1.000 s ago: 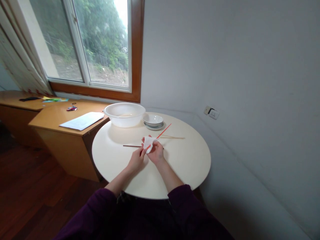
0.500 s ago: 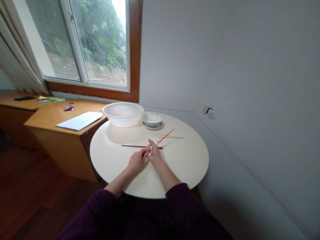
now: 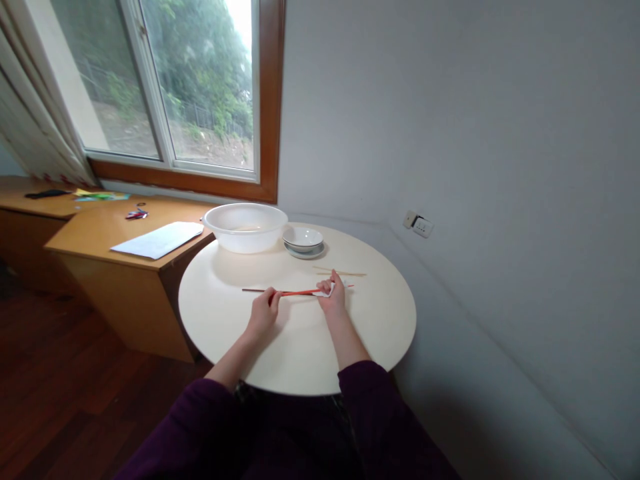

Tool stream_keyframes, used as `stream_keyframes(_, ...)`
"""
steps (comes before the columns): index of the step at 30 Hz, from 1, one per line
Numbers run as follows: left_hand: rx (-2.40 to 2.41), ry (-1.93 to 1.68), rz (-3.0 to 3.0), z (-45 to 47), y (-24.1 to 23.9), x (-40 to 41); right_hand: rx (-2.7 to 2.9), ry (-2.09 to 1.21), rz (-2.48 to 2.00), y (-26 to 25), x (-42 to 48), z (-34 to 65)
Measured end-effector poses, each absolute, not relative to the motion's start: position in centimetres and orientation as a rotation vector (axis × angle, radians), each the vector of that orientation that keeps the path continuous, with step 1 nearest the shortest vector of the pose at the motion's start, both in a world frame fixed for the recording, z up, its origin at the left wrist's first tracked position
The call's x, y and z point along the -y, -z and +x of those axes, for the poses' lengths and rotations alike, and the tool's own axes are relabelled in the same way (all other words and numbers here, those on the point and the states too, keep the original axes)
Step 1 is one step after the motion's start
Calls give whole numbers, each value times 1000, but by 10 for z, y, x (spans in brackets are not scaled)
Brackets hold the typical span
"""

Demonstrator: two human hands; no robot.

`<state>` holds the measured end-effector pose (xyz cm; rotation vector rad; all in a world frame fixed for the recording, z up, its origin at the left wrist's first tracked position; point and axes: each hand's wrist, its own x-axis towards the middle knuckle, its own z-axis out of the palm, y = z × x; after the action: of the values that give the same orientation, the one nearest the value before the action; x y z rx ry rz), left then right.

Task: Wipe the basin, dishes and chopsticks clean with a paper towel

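Observation:
A red chopstick (image 3: pixel 299 293) stretches level between my two hands, just above the round cream table (image 3: pixel 235 313). My left hand (image 3: pixel 263 314) pinches its near-left end. My right hand (image 3: pixel 332 297) is closed around a small white cloth (image 3: pixel 325 291) wrapped on the stick toward its right end. A dark brown chopstick (image 3: pixel 253 290) lies on the table right behind the red one, poking out to the left. A pale wooden chopstick (image 3: pixel 340 272) rests farther back to the right.
A large white plastic basin (image 3: pixel 245 227) and a small white bowl on a saucer (image 3: pixel 303 241) stand at the table's far edge. A wooden cabinet (image 3: pixel 107 260) with a sheet of paper (image 3: pixel 157 239) stands on the left. The grey wall lies to the right.
My hands have drawn apart. The right hand slid the cloth along the red chopstick to the right, and the stick dropped from a tilted angle to level.

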<state>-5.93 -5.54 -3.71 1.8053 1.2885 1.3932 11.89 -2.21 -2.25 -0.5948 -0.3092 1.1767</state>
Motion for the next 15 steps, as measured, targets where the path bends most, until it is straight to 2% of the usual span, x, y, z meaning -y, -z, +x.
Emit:
stream_keyframes(8, -1296, -1624, 1418, -72, 38, 41, 250, -1070, -597, 33, 18, 145)
stream_keyframes(15, -1047, -1743, 1021, -73, 40, 33, 255, -1164, -552, 30, 22, 133)
